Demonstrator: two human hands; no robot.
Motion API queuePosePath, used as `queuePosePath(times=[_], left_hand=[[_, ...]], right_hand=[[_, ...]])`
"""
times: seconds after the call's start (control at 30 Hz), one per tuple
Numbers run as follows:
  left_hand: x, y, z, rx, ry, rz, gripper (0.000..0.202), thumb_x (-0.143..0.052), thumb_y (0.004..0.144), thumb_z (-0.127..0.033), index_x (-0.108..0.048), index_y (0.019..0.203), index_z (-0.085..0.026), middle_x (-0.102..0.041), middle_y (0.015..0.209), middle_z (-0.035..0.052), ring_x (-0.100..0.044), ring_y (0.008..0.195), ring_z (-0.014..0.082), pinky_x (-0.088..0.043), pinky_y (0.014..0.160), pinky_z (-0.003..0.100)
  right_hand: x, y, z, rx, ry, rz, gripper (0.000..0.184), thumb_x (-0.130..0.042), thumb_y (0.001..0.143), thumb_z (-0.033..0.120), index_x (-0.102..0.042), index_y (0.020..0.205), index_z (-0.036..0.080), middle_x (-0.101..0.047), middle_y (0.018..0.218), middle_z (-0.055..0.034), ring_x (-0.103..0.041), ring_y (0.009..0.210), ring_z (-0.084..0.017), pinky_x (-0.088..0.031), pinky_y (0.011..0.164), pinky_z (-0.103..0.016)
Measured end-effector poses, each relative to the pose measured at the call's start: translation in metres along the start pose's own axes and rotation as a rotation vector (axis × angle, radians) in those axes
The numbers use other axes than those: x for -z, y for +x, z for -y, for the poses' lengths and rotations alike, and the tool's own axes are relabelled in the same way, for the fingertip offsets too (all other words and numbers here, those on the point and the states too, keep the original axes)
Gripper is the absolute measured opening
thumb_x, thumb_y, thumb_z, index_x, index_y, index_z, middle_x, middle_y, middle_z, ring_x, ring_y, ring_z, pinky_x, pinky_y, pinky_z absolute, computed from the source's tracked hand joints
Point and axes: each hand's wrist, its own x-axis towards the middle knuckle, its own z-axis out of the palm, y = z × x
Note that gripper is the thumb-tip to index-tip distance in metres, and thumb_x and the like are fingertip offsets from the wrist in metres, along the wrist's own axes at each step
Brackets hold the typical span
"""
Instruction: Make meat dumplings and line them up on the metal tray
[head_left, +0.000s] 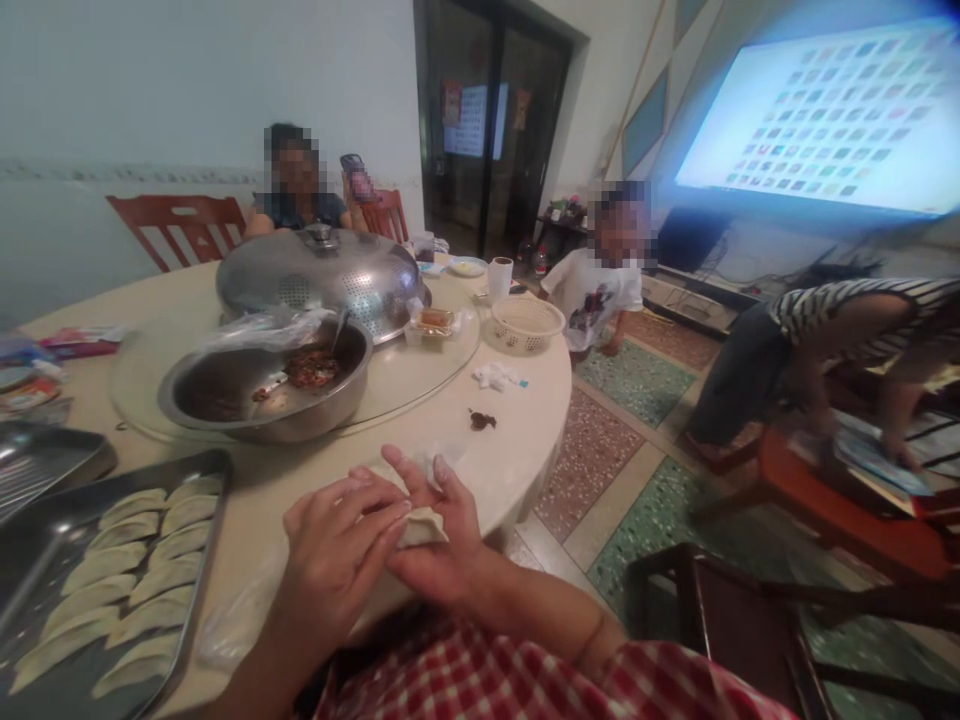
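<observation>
Close to the table's front edge, my two hands meet around a pale dumpling [424, 528], which is partly hidden by my fingers. My left hand [337, 540] is closed, its fingertips pressed on the dumpling's near-left side. Cupped around the other side is my right hand [446, 540], with some fingertips raised. To the left, a metal tray [206, 490] carries two rows of folded dumplings [105, 568]. Beyond my hands stands a steel bowl [266, 425] with dark minced filling [311, 368] and a utensil in it. Clear plastic [244, 610] lies beside my left forearm.
A glass turntable [450, 345] bears the bowl and a large perforated steel lid [322, 275]. At right are a white basket [527, 325], crumpled tissue [495, 377] and a dark scrap [481, 420]. Three people are around the room. Dark chairs [742, 630] stand at right.
</observation>
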Motion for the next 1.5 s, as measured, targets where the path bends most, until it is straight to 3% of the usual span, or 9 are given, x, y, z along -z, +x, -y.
queuePosePath(times=[0.3,0.53,0.77,0.97,1.2,1.3,1.4,1.5], left_hand=[[-0.003,0.001,-0.001,0.045,-0.023,0.005,0.014,-0.057,0.092,-0.018,-0.067,0.098,-0.026,-0.073,0.100,0.0003,-0.059,0.097,0.0216,-0.039,0.088,0.040],[-0.001,-0.007,0.007,0.056,0.009,-0.001,0.025,-0.061,0.090,-0.021,-0.064,0.115,-0.023,-0.072,0.106,0.0060,-0.058,0.104,0.0257,-0.043,0.090,0.044],[-0.004,-0.002,0.003,0.086,0.048,-0.020,0.007,-0.062,0.089,-0.019,-0.066,0.093,-0.023,-0.071,0.097,0.0044,-0.060,0.099,0.0242,-0.043,0.088,0.041],[-0.006,0.005,-0.004,0.076,0.045,-0.037,0.015,-0.059,0.091,-0.023,-0.067,0.105,-0.023,-0.071,0.101,0.0061,-0.061,0.098,0.0248,-0.045,0.088,0.043],[-0.008,-0.001,-0.001,0.097,0.067,-0.001,0.006,-0.060,0.091,-0.023,-0.065,0.093,-0.025,-0.071,0.095,0.0042,-0.059,0.095,0.0241,-0.044,0.084,0.041],[-0.004,0.000,-0.006,0.128,0.029,-0.008,0.007,-0.058,0.092,-0.022,-0.064,0.094,-0.023,-0.071,0.096,0.0042,-0.060,0.093,0.0232,-0.045,0.086,0.042],[0.003,-0.001,-0.010,0.106,0.072,0.017,0.019,-0.065,0.089,-0.022,-0.064,0.107,-0.019,-0.070,0.100,0.0080,-0.060,0.094,0.0235,-0.045,0.089,0.042],[0.007,-0.004,-0.010,0.204,0.084,-0.020,0.011,-0.063,0.090,-0.022,-0.065,0.101,-0.019,-0.070,0.095,0.0061,-0.060,0.092,0.0220,-0.045,0.088,0.042]], right_hand=[[-0.004,-0.003,0.001,-0.001,-0.032,-0.041,0.047,-0.057,0.082,0.052,-0.060,0.116,0.020,-0.071,0.108,-0.0104,-0.065,0.083,-0.018,-0.051,0.068,-0.030],[-0.005,-0.002,0.005,0.033,-0.019,-0.046,0.042,-0.054,0.085,0.051,-0.061,0.114,0.021,-0.072,0.109,-0.0090,-0.065,0.088,-0.017,-0.050,0.075,-0.029],[0.001,0.000,0.003,0.091,0.003,0.004,0.044,-0.056,0.083,0.052,-0.062,0.114,0.021,-0.073,0.110,-0.0092,-0.065,0.090,-0.019,-0.048,0.083,-0.031],[-0.003,-0.002,0.011,0.117,0.005,-0.037,0.042,-0.057,0.083,0.052,-0.063,0.110,0.021,-0.072,0.108,-0.0091,-0.064,0.094,-0.021,-0.049,0.084,-0.035],[-0.003,0.001,0.010,0.123,-0.006,-0.019,0.042,-0.056,0.083,0.053,-0.063,0.110,0.021,-0.072,0.108,-0.0098,-0.065,0.101,-0.020,-0.049,0.094,-0.035],[-0.006,-0.004,0.011,0.116,-0.059,-0.043,0.044,-0.051,0.085,0.054,-0.061,0.114,0.022,-0.071,0.113,-0.0096,-0.064,0.104,-0.021,-0.047,0.097,-0.038],[-0.014,-0.009,0.015,0.161,-0.123,-0.067,0.045,-0.043,0.089,0.054,-0.059,0.118,0.024,-0.070,0.116,-0.0075,-0.063,0.107,-0.021,-0.044,0.101,-0.042],[-0.020,-0.009,0.019,0.202,-0.155,-0.084,0.047,-0.031,0.092,0.056,-0.057,0.120,0.027,-0.068,0.117,-0.0055,-0.063,0.110,-0.020,-0.040,0.104,-0.045]])
